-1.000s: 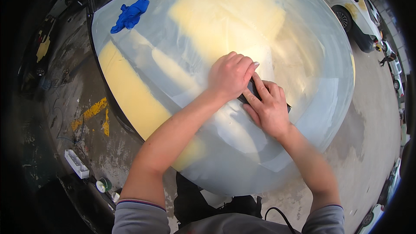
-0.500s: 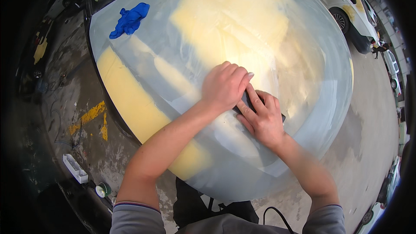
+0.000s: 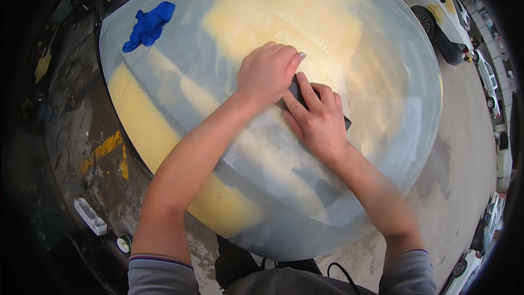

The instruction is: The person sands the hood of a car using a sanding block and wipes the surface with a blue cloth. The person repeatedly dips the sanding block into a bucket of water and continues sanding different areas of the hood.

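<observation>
Outdoors on stained concrete floor [image 3: 71, 147], a large grey car panel [image 3: 382, 104] with yellow filler patches fills my view. Left hand [image 3: 267, 74] lies palm-down, fingers together, over the dark sanding block [image 3: 297, 92] at panel centre. Right hand [image 3: 316, 120] just beside, fingers spread narrowly, pressing the same block. Blue rag [image 3: 148, 24] lies far left on the panel, well apart. White car [image 3: 431, 8] far right.

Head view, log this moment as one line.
left hand on dark sanding block | right hand on block | car panel | blue rag apart
</observation>
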{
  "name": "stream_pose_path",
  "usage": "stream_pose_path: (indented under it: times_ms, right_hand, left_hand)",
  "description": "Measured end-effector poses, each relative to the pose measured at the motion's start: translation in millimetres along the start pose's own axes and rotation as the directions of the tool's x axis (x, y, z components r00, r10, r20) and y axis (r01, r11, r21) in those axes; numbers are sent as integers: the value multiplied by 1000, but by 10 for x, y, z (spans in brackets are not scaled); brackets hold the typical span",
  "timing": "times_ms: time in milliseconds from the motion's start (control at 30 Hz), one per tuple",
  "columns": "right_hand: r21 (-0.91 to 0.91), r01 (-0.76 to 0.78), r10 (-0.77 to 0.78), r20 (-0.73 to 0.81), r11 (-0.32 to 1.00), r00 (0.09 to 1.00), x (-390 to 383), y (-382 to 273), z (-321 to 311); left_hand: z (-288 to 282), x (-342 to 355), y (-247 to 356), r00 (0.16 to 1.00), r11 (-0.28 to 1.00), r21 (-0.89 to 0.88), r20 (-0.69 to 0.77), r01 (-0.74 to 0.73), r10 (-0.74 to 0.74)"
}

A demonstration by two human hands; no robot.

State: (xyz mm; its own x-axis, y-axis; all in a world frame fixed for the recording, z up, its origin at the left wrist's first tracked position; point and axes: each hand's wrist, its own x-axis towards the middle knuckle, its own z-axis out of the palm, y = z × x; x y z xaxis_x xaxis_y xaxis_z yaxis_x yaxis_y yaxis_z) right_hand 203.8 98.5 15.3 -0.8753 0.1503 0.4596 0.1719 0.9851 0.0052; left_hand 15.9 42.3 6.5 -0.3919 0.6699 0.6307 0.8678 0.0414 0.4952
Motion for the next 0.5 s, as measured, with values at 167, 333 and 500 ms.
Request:
stream_pose_path:
  times_ms: [167, 333, 500]
  right_hand:
    - [-19, 22, -24, -84, 1000, 996, 714, 387, 174]
    - [37, -1, 1, -4, 999, 1000, -794, -60, -112]
    - [-51, 45, -49, -92, 998, 995, 387, 300, 75]
  left_hand:
    - [-47, 708, -320, 980, 975, 113, 35, 189, -194]
    - [160, -608, 506, 999, 999, 27, 11, -38, 37]
    - [125, 412, -226, 998, 997, 68, -57, 36, -32]
